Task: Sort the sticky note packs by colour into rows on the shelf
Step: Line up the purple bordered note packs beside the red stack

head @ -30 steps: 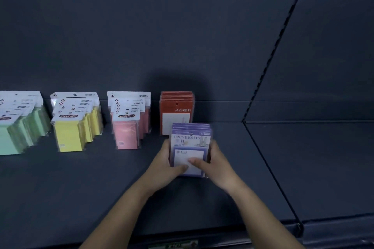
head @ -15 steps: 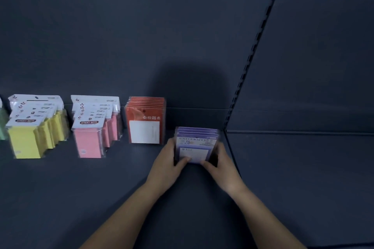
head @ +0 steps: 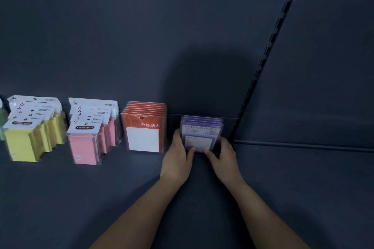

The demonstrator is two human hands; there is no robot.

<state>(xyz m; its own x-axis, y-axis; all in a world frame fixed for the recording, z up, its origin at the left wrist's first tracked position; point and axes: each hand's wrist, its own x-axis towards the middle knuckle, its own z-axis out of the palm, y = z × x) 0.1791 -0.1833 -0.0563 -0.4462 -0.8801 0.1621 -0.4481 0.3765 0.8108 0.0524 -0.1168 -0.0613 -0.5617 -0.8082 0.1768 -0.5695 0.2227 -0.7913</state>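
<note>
Shelf [head: 60,198]: purple packs [head: 202,130] deeper now between left hand [head: 178,159], right hand [head: 225,157]

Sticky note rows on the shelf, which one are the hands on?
The purple row, rightmost: left hand and right hand grip its sides. Orange row, pink row and yellow row stand untouched.
</note>
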